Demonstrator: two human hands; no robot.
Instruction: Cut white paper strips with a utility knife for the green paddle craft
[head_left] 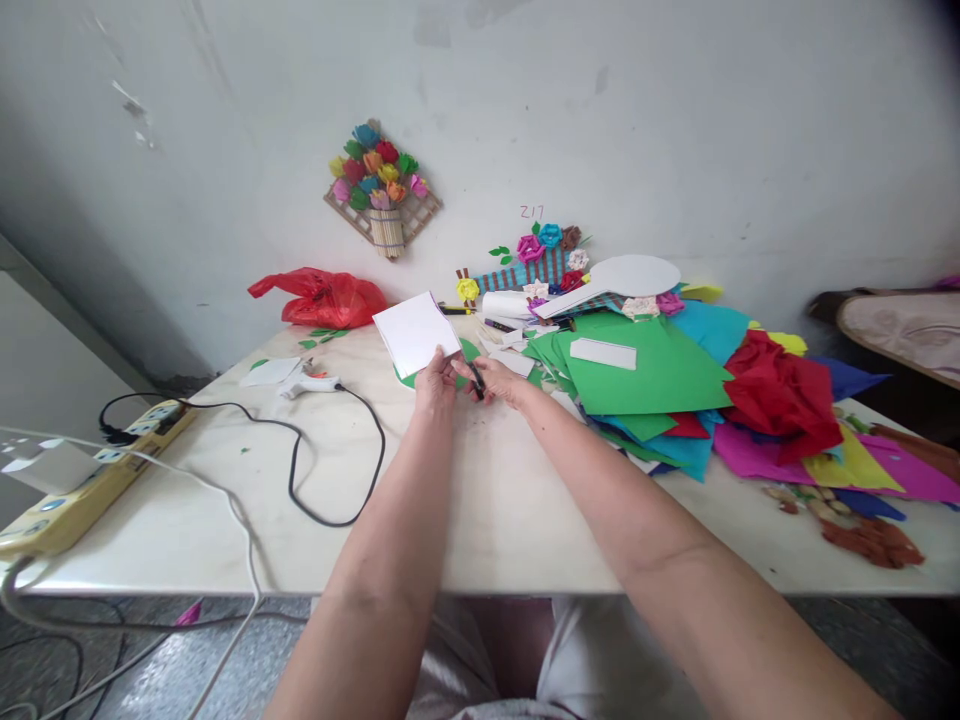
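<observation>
My left hand (436, 382) pinches the lower right corner of a white square card (417, 336), tilted up off the table. Close beside it, my right hand (496, 382) grips a short black pen-like tool (476, 380); its exact kind is too small to tell. The fingertips of both hands nearly meet at the card's corner. A green paper piece (470, 349) shows behind the card and hands. Further left lies a white glue gun (309, 383) with a black cord.
Coloured paper sheets (637, 370) are piled at right, with crumpled red paper (784, 395). At the back sit a red plastic bag (322, 298) and paper flowers (530, 248). A yellow power strip (97, 490) and cables occupy the left edge. A flower decoration (386, 190) hangs on the wall.
</observation>
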